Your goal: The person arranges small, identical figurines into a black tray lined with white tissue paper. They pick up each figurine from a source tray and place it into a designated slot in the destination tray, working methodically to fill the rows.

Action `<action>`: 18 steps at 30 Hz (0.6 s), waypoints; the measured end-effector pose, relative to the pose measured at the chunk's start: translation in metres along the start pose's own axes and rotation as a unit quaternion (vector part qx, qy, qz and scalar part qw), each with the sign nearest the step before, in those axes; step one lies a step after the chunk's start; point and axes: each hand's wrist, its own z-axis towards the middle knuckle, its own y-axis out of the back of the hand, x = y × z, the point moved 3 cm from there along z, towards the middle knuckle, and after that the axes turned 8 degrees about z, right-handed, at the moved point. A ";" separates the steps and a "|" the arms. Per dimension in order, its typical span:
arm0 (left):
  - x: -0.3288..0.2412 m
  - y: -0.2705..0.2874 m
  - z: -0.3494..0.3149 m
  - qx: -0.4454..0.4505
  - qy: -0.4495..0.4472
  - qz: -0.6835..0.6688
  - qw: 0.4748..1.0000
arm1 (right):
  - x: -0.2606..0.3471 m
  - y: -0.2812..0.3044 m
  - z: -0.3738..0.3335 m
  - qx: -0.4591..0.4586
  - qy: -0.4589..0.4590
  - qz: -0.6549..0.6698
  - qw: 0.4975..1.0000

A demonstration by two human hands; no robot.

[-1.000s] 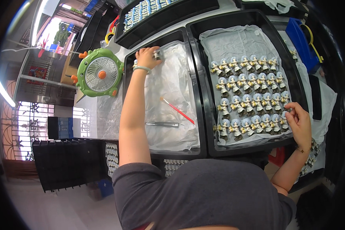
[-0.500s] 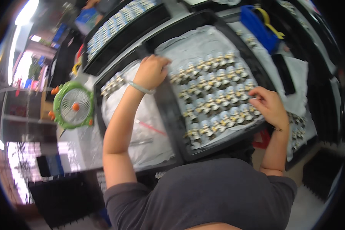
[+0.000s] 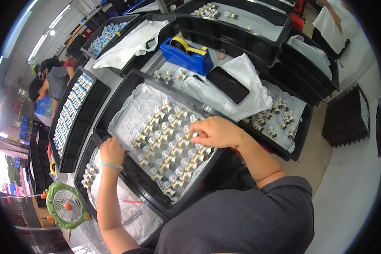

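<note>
Small white-and-yellow figurines (image 3: 169, 135) lie in rows on thin white sheeting in a black tray (image 3: 133, 76). My right hand (image 3: 216, 132) is over the right end of these rows, with thumb and fingers curled together among the figurines; what lies between the fingertips is hidden. My left hand (image 3: 112, 152) is above the wall between this tray and a second black tray (image 3: 78, 169) to the left. Its fingers are curled inward, and a small dark bit shows by the fingertips. A small cluster of figurines (image 3: 89, 175) lies in that left tray.
A blue tape dispenser (image 3: 186, 55), a black phone (image 3: 228, 84) and white sheeting (image 3: 247, 72) lie beyond the tray. Another tray (image 3: 298, 144) with figurines is at right. A green fan (image 3: 67, 206) stands at left. Another person (image 3: 57, 84) is at far left.
The view has turned, showing more of the right side. My left hand has shifted from the figurine rows toward the wall between the trays. My right hand stays at the rows' right end.
</note>
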 end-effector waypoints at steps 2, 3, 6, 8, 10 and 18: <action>0.007 0.034 -0.019 -0.075 0.014 -0.136 0.988 | 0.004 0.002 -0.002 0.027 -0.033 0.007 0.999; 0.012 0.048 -0.031 -0.095 0.021 -0.243 0.965 | 0.005 0.003 -0.002 0.031 -0.040 0.004 0.999; 0.027 0.051 -0.082 -0.030 0.065 -0.644 0.762 | 0.010 0.001 0.001 0.034 -0.023 0.002 0.999; 0.024 0.044 -0.117 0.008 0.086 -0.745 0.662 | 0.008 0.002 0.000 0.028 -0.029 0.002 0.999; 0.011 0.041 -0.139 0.046 0.183 -0.889 0.417 | 0.007 0.001 0.000 0.025 -0.034 -0.005 0.999; -0.001 0.044 -0.167 -0.001 0.068 -0.919 0.389 | 0.006 -0.003 0.005 0.001 -0.053 -0.026 0.998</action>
